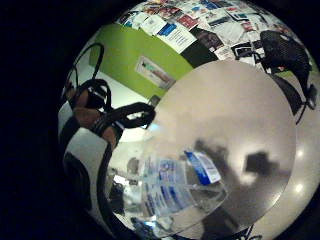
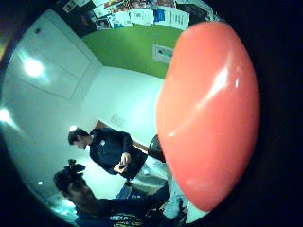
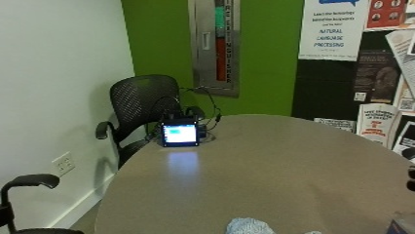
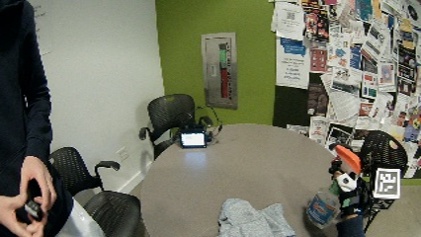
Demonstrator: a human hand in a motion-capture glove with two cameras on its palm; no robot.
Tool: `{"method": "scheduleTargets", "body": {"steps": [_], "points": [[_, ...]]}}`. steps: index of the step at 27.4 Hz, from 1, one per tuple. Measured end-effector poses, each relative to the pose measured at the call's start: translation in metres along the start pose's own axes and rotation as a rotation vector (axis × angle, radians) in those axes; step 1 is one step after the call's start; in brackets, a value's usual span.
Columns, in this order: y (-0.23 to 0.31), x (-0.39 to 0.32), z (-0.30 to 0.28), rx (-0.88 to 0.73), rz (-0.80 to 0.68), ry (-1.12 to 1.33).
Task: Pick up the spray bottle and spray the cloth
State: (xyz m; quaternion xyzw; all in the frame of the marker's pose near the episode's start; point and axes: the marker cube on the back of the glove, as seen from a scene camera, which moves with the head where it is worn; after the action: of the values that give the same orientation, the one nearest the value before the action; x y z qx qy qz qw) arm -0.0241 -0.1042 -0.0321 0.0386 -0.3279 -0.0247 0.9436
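In the wide outside view, a grey-blue cloth [image 4: 253, 219] lies crumpled on the round grey table [image 4: 263, 163] near its front edge. To its right, my gloved right hand [image 4: 353, 196] grips the spray bottle [image 4: 324, 207] at the neck, under its orange sprayer head [image 4: 347, 158]. The clear body with its blue label tilts down toward the table, a short way from the cloth. The bottle's body [image 1: 175, 192] fills the little finger side palm view, and the orange head [image 2: 208, 113] fills the thumb side palm view. The outside view shows only the cloth's top [image 3: 250, 226].
A small lit screen device [image 4: 192, 139] with cables stands at the table's far left edge. Black mesh chairs [image 4: 170, 114] stand behind it, at the left front [image 4: 79, 170] and at the right [image 4: 383, 150]. A poster wall runs along the right.
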Motion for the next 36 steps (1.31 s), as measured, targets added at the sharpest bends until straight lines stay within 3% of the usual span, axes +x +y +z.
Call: {"method": "scheduleTargets", "body": {"steps": [10,18,36], "points": [[-0.006,-0.003,0.003,-0.105,-0.020,-0.087],[-0.012,-0.002,0.001,-0.101,0.099,-0.054],[-0.020,-0.005,-0.003,-0.010,0.085,0.008]]}}
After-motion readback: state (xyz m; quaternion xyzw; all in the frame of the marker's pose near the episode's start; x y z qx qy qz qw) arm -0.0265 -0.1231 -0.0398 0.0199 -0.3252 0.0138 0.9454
